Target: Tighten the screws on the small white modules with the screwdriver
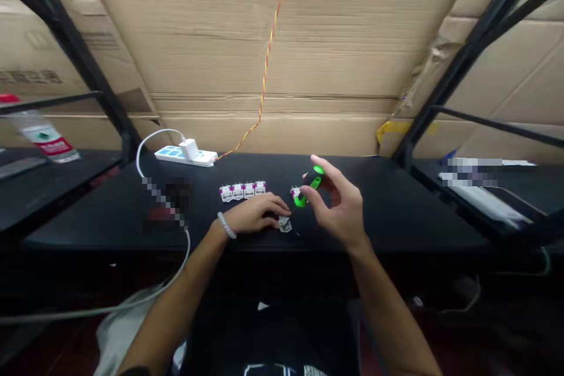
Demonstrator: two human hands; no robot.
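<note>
While our right hand (341,208) grips a green-and-black screwdriver (312,181), thumb and fingers closed on its handle to the right of the row of four white-and-purple parts (243,190), our left hand (258,213) lies just in front of that row, its fingertips against a small white part (285,225). We cannot tell whether those fingers pinch the piece or only steady it. It sits on the black table (409,200), nearer to us than the row and off to its right, and the thin shaft slants down toward it (whether the tip touches, we cannot make out). We see another white-and-purple part (295,191), partly hidden behind the screwdriver, to the right of the row. We wear a pale beaded bracelet (226,225) on the left wrist, in front of the row. Beyond the row and to its left we find a white power strip (170,154) bearing a white plug (189,149), while a twisted red-and-yellow cord (266,64) rises behind the row against cardboard (343,41).
</note>
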